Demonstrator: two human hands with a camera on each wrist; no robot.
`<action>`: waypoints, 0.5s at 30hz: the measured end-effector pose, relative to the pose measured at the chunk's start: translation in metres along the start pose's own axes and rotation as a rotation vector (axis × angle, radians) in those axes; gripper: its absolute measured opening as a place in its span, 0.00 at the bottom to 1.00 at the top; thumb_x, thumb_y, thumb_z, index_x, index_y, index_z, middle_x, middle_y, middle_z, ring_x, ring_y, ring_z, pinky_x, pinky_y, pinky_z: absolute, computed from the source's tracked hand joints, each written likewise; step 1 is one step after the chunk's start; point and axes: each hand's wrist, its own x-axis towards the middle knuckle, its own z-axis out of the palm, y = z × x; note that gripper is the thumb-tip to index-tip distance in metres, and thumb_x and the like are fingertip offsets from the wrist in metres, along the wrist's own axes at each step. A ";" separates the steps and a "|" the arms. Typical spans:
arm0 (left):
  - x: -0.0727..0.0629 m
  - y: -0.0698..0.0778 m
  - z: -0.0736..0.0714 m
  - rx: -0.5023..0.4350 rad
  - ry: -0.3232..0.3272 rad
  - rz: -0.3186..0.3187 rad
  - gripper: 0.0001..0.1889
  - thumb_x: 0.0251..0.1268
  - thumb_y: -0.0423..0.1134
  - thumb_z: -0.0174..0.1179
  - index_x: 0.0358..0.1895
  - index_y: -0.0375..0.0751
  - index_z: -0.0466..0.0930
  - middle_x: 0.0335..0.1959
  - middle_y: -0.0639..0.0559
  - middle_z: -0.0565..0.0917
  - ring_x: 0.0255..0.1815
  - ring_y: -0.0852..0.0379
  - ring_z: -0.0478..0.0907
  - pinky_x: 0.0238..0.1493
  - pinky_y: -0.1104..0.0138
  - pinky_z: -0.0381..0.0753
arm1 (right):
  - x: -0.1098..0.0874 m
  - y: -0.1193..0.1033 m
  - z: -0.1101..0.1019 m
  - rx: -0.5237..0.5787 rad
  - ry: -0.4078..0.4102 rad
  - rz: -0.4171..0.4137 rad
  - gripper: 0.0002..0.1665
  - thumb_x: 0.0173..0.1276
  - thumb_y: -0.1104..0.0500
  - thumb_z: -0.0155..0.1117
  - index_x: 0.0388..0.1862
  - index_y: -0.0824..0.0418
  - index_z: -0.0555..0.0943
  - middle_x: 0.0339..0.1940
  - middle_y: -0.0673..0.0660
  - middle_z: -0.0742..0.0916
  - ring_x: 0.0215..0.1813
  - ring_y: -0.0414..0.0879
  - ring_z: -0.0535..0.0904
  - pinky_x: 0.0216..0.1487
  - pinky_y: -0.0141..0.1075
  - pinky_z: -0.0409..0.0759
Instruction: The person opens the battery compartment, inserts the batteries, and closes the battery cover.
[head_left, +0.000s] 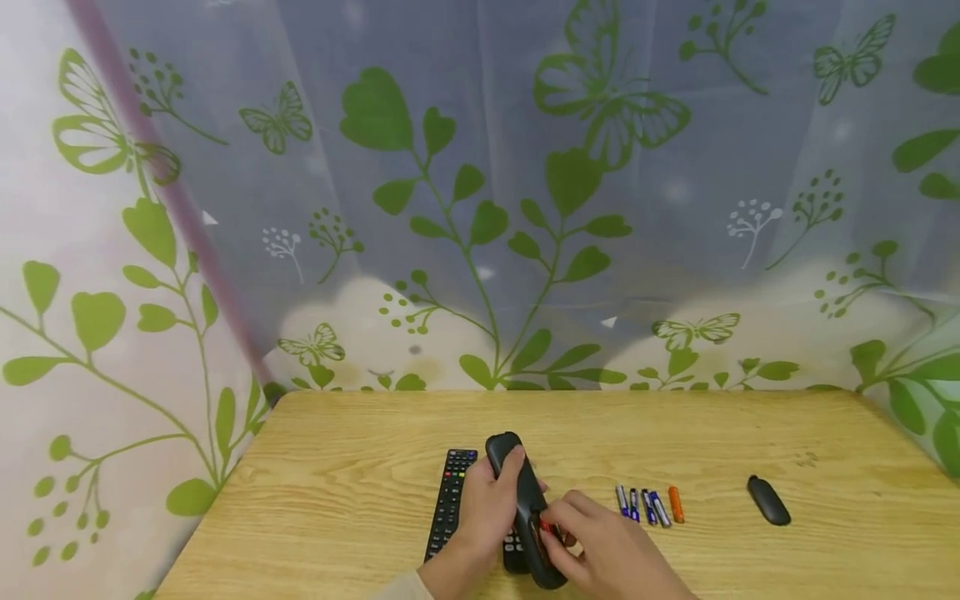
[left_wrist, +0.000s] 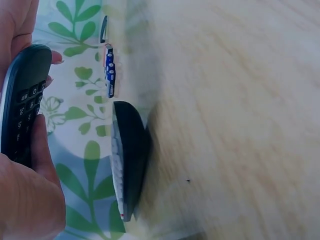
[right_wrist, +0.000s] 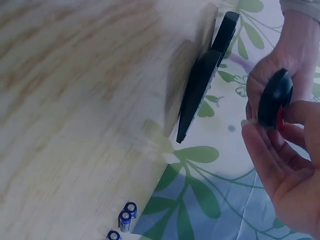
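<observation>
- One black remote [head_left: 529, 497], keys down, held above the table [head_left: 337, 433] toward its near edge.
- Left grip [head_left: 489, 504]: curled about the remote, thumb on its back.
- Right grip [head_left: 600, 537]: nearly closed, pinching a red battery [head_left: 546, 527] at the open compartment [head_left: 535, 527].
- Handling advised: brace the remote against the push; ease the battery by its end, without forcing; check polarity.

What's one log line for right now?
left hand: holds black remote | right hand: pinches red item at remote's open compartment | table: five loose batteries
</observation>
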 end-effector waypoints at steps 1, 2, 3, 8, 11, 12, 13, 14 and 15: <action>0.000 0.001 0.000 -0.007 0.001 -0.004 0.22 0.74 0.50 0.47 0.47 0.31 0.75 0.29 0.44 0.84 0.30 0.53 0.83 0.33 0.65 0.83 | 0.000 0.000 0.002 -0.026 0.031 -0.033 0.06 0.64 0.59 0.67 0.35 0.48 0.78 0.31 0.41 0.76 0.24 0.28 0.67 0.20 0.23 0.67; 0.001 0.001 0.000 -0.023 -0.002 -0.011 0.22 0.75 0.49 0.47 0.48 0.29 0.74 0.29 0.44 0.84 0.30 0.51 0.84 0.33 0.64 0.84 | -0.001 0.001 0.003 -0.054 0.057 -0.066 0.07 0.63 0.60 0.68 0.35 0.49 0.79 0.31 0.41 0.76 0.23 0.28 0.66 0.20 0.21 0.66; 0.001 0.002 0.000 -0.043 0.000 -0.018 0.22 0.75 0.48 0.47 0.49 0.28 0.74 0.29 0.43 0.84 0.30 0.49 0.84 0.33 0.63 0.84 | -0.001 0.001 0.005 -0.084 0.078 -0.092 0.08 0.60 0.61 0.70 0.35 0.50 0.80 0.30 0.41 0.76 0.23 0.27 0.65 0.20 0.20 0.65; 0.004 0.003 -0.003 -0.105 0.001 -0.027 0.24 0.75 0.49 0.47 0.51 0.25 0.71 0.30 0.40 0.83 0.27 0.43 0.84 0.31 0.59 0.85 | -0.008 -0.009 0.009 -0.209 0.055 -0.025 0.14 0.59 0.59 0.71 0.46 0.55 0.86 0.28 0.41 0.75 0.21 0.27 0.61 0.17 0.22 0.61; 0.005 0.004 -0.003 -0.098 -0.012 -0.006 0.23 0.74 0.50 0.48 0.48 0.27 0.71 0.30 0.40 0.83 0.27 0.43 0.84 0.31 0.59 0.85 | -0.013 -0.015 0.009 -0.254 -0.001 0.059 0.19 0.62 0.57 0.68 0.53 0.53 0.84 0.26 0.39 0.72 0.19 0.28 0.56 0.15 0.24 0.58; 0.005 0.004 -0.003 -0.100 -0.018 -0.003 0.23 0.74 0.50 0.48 0.48 0.27 0.71 0.30 0.39 0.83 0.27 0.43 0.84 0.31 0.59 0.85 | -0.014 -0.015 0.009 -0.262 -0.018 0.072 0.19 0.62 0.56 0.68 0.54 0.53 0.84 0.26 0.39 0.71 0.19 0.29 0.55 0.14 0.24 0.58; 0.005 0.003 -0.003 -0.100 -0.021 0.001 0.23 0.75 0.50 0.48 0.48 0.27 0.71 0.30 0.39 0.83 0.27 0.42 0.84 0.31 0.59 0.85 | -0.015 -0.014 0.009 -0.266 -0.026 0.074 0.20 0.62 0.56 0.67 0.55 0.53 0.83 0.26 0.39 0.71 0.18 0.29 0.55 0.14 0.24 0.57; 0.004 0.003 -0.002 -0.097 -0.023 -0.001 0.23 0.75 0.49 0.47 0.47 0.27 0.72 0.30 0.39 0.83 0.28 0.42 0.84 0.31 0.59 0.85 | -0.015 -0.013 0.009 -0.261 -0.039 0.071 0.20 0.63 0.56 0.67 0.56 0.53 0.83 0.26 0.39 0.70 0.18 0.29 0.55 0.14 0.24 0.57; 0.004 0.003 -0.002 -0.094 -0.024 -0.002 0.22 0.75 0.49 0.47 0.46 0.27 0.72 0.30 0.40 0.83 0.28 0.42 0.84 0.31 0.59 0.85 | -0.016 -0.012 0.008 -0.253 -0.054 0.069 0.21 0.64 0.56 0.66 0.56 0.53 0.82 0.26 0.40 0.70 0.18 0.29 0.55 0.14 0.24 0.57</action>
